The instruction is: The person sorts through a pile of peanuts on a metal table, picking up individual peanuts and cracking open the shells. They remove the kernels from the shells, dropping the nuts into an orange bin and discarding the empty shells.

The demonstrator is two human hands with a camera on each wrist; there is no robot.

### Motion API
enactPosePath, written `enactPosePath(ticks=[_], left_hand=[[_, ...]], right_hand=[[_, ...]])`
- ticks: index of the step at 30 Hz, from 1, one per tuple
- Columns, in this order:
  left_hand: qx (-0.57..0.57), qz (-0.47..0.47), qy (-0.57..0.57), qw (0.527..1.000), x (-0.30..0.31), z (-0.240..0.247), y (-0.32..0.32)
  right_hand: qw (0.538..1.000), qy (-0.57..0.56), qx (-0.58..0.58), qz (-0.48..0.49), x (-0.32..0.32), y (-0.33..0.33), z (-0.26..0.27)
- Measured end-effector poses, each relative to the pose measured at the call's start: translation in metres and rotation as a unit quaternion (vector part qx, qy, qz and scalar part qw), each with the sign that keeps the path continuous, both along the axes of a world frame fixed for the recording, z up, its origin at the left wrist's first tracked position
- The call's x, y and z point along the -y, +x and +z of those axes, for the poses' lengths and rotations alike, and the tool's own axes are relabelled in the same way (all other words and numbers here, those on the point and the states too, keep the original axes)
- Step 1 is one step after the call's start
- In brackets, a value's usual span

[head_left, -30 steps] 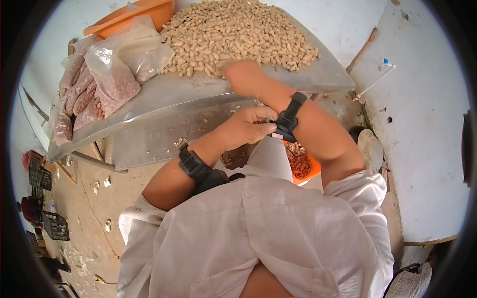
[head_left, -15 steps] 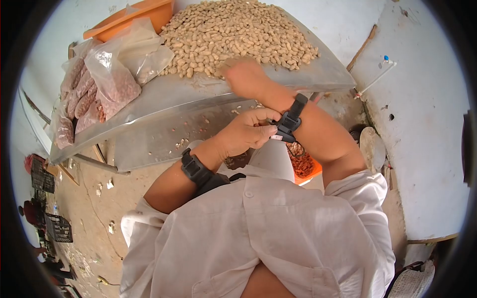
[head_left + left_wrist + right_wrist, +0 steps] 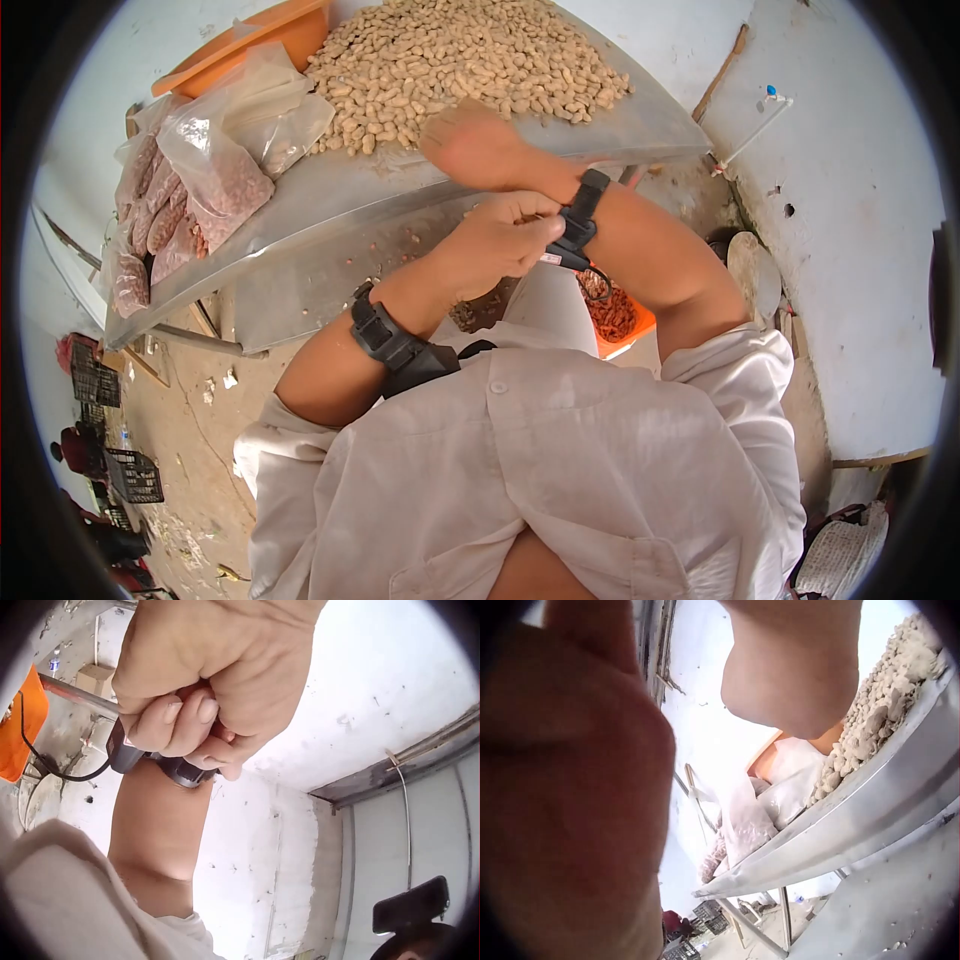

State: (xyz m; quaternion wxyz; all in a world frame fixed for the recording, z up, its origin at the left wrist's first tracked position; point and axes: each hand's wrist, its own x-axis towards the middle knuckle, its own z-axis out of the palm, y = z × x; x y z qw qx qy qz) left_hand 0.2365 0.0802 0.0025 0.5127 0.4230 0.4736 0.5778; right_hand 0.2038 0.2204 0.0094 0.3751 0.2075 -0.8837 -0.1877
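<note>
My left hand (image 3: pixel 505 240) reaches across to my right wrist. Its thumb and fingers pinch the black wrist camera (image 3: pixel 572 235) strapped there; in the left wrist view, curled fingers cover part of the black device (image 3: pixel 127 750). A cable runs down from it. My right hand (image 3: pixel 472 145), back upward and nothing visible in it, is held beside the near edge of a peanut heap (image 3: pixel 470 60) on the metal table (image 3: pixel 380 190). Its fingers hang loosely and are partly hidden. A second black camera strap (image 3: pixel 375 325) circles my left wrist.
Clear plastic bags (image 3: pixel 215 160) of shelled pink peanuts lie on the table's left, before an orange basin (image 3: pixel 245 45). An orange container (image 3: pixel 612 318) of reddish nuts stands below my right arm. Black crates (image 3: pixel 133 475) sit on the floor at left; a white wall (image 3: pixel 850 250) rises at right.
Both hands have shifted slightly left in the head view, and the right has risen a little. The left fingers have closed in further over the wrist camera, and its cable now shows more.
</note>
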Motion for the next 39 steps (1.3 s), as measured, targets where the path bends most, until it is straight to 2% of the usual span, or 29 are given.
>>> enactPosePath(ticks=[3, 4, 5, 6, 9, 12, 18, 21, 24, 27, 30, 31, 33, 36, 39], left_hand=[[-0.071, 0.069, -0.008, 0.995, 0.001, 0.005, 0.000], [-0.193, 0.128, 0.068, 0.970, 0.000, 0.007, -0.001], [-0.311, 0.182, 0.141, 0.922, 0.000, 0.008, -0.003], [-0.421, 0.231, 0.210, 0.852, 0.000, 0.009, -0.006], [-0.581, 0.199, 0.253, 0.747, 0.005, 0.046, -0.010], [-0.624, 0.074, 0.133, 0.766, 0.002, 0.056, -0.005], [-0.641, 0.052, 0.231, 0.730, -0.016, 0.050, -0.019], [-0.620, 0.038, 0.195, 0.759, -0.018, 0.059, -0.014], [-0.573, 0.083, 0.162, 0.799, -0.021, 0.070, -0.009], [-0.574, 0.147, 0.138, 0.794, -0.042, 0.077, -0.028], [-0.562, 0.135, 0.103, 0.809, -0.047, 0.078, -0.038], [-0.565, 0.147, 0.136, 0.800, -0.047, 0.077, -0.037], [-0.567, 0.169, 0.199, 0.781, -0.042, 0.072, -0.027], [-0.523, 0.166, 0.153, 0.822, -0.024, 0.079, -0.012], [-0.493, 0.104, 0.134, 0.854, -0.010, 0.063, -0.005]], right_hand=[[1.000, 0.011, -0.014, 0.026, 0.006, 0.001, -0.004], [0.999, 0.023, 0.028, 0.004, 0.008, 0.004, 0.000], [0.997, 0.033, 0.071, -0.019, 0.011, 0.007, 0.002], [0.992, 0.042, 0.114, -0.041, 0.015, 0.012, 0.007], [0.977, 0.050, 0.199, -0.052, 0.023, 0.019, 0.007], [0.974, 0.047, 0.221, -0.027, 0.030, 0.025, 0.004], [0.970, -0.014, 0.243, 0.025, 0.032, 0.030, -0.007], [0.966, -0.062, 0.245, 0.057, 0.034, 0.029, -0.015], [0.959, -0.114, 0.243, 0.089, 0.042, 0.022, -0.029], [0.945, -0.188, 0.232, 0.131, 0.060, 0.001, -0.048], [0.926, -0.243, 0.214, 0.193, 0.072, -0.002, -0.046], [0.918, -0.256, 0.208, 0.219, 0.072, 0.002, -0.039], [0.921, -0.236, 0.224, 0.217, 0.065, 0.011, -0.035], [0.944, -0.153, 0.239, 0.169, 0.050, 0.024, -0.026], [0.965, -0.059, 0.232, 0.111, 0.042, 0.031, -0.021]])
